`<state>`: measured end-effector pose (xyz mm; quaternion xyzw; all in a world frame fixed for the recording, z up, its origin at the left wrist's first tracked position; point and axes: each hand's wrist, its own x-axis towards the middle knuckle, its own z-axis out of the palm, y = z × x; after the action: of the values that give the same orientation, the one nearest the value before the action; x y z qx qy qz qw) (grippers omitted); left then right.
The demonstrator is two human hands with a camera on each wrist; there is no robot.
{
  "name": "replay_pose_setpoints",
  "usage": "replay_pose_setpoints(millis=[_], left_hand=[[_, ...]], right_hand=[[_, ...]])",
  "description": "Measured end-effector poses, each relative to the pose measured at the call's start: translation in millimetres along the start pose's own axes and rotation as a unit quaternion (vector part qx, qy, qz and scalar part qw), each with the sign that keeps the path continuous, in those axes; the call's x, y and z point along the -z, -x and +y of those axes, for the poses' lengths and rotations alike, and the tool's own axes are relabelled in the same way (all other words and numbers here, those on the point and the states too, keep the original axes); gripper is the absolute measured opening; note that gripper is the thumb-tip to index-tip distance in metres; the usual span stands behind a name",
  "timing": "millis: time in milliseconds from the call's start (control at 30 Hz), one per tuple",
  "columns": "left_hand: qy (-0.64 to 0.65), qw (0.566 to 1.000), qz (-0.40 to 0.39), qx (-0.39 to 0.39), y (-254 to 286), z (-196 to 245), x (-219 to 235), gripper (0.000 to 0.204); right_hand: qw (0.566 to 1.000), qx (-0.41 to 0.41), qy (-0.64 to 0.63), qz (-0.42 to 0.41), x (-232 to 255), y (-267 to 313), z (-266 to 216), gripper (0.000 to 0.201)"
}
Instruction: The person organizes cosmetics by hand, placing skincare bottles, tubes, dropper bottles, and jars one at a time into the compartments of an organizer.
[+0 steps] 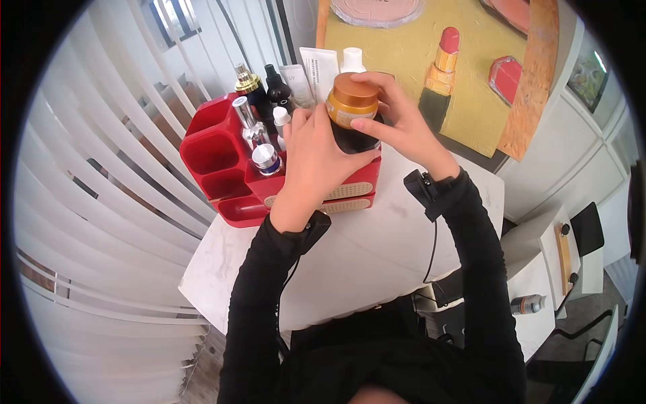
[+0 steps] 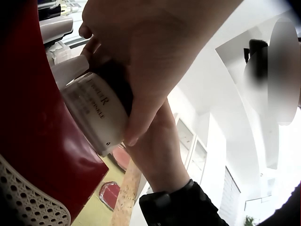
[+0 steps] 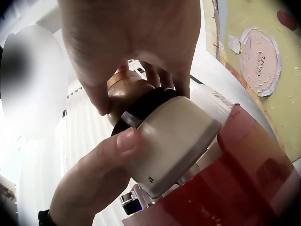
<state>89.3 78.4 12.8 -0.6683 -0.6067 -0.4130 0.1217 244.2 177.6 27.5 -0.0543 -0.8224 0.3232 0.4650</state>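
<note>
My right hand (image 1: 404,121) grips an amber cosmetic jar (image 1: 352,111) with a copper lid, fingers behind and thumb in front. Directly below it is a pale cream jar (image 3: 176,136) with a black lid (image 1: 353,140); the amber jar sits close over that lid. My left hand (image 1: 316,155) holds the cream jar, its thumb lying along the side in the right wrist view. A red organizer (image 1: 259,210) with beige woven-pattern drawer fronts stands beneath, and the cream jar is at its top right part. Dark printed lettering shows on the cream jar in the left wrist view.
Bottles and tubes, among them a silver pump bottle (image 1: 249,121), a black dropper bottle (image 1: 276,87) and a white tube (image 1: 319,73), stand in the organizer near a small silver-lidded jar (image 1: 266,159). Behind is a lipstick painting (image 1: 397,60); white blinds (image 1: 101,168) hang left.
</note>
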Motion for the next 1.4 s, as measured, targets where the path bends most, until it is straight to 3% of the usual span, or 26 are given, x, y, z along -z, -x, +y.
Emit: replay_pose_setpoints(millis=[167, 267, 500, 800, 933, 1133, 1300, 1400], left_hand=[[-0.004, 1.000, -0.015, -0.001, -2, -7, 3, 0.071], [-0.018, 0.999, -0.035, -0.004, -2, -8, 2, 0.071], [-0.057, 0.996, -0.028, -0.067, -5, -19, -8, 0.071], [-0.078, 0.994, -0.017, -0.080, -7, -16, -9, 0.068], [-0.079, 0.995, -0.033, -0.055, -8, -16, -7, 0.073], [0.022, 0.992, -0.116, 0.044, -13, -14, -2, 0.072], [-0.048, 0.991, -0.097, -0.083, -9, -27, -1, 0.067], [-0.016, 0.991, -0.111, -0.068, -10, -29, 9, 0.058]], right_hand=[[0.996, -0.064, -0.051, -0.041, -2, -3, 1, 0.057], [0.998, -0.046, -0.046, -0.003, -3, 2, 18, 0.056], [0.998, -0.047, -0.035, 0.005, 1, 9, 30, 0.056], [0.998, -0.059, -0.026, 0.013, -1, 11, 30, 0.057], [0.998, -0.058, -0.016, 0.003, -2, 11, 25, 0.063], [0.999, -0.029, 0.012, -0.025, -9, 5, 26, 0.070], [0.993, 0.008, 0.105, -0.045, -12, 8, 27, 0.070], [0.989, 0.016, 0.144, -0.042, -14, 13, 26, 0.067]])
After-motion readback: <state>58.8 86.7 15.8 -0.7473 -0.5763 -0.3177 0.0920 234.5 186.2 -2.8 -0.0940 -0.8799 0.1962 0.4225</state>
